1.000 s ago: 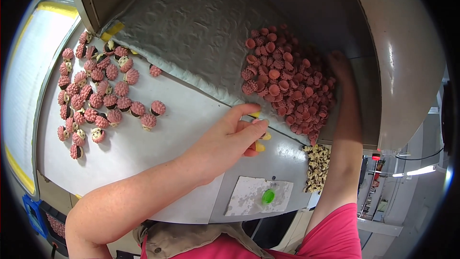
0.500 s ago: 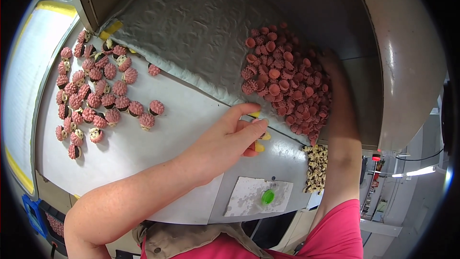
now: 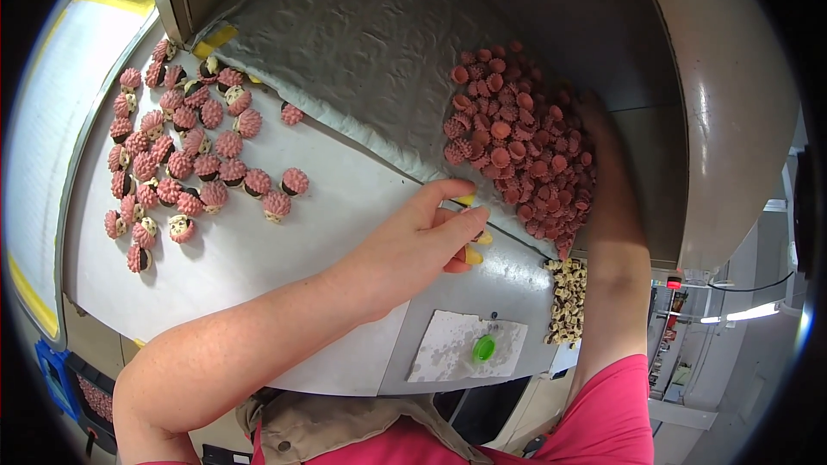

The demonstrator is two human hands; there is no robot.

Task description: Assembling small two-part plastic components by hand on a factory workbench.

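Note:
My left hand (image 3: pixel 422 237) is over the front edge of the grey padded sheet (image 3: pixel 345 43), with yellow coverings on some fingertips. Its thumb and fingers are pinched together around something small that the fingers mostly hide. My right arm reaches along the right side of a heap of small pink ridged cups (image 3: pixel 517 151). At the far right edge of that heap, my right hand (image 3: pixel 590 108) is in shadow and its fingers cannot be made out. Below the heap lies a pile of small cream-and-brown pieces (image 3: pixel 567 301).
Many small figures with pink ridged caps (image 3: pixel 207 164) lie spread on the white worktop (image 3: pixel 284 275) to the left. Nearer me, a green cap (image 3: pixel 483 348) rests on a stained white card (image 3: pixel 439 349). A dark curved housing wall (image 3: pixel 646 155) borders the right.
The view has shifted slightly, so the figures at left appear a little farther right. My left hand stays pinched by the sheet's edge; my right arm remains beside the cup heap.

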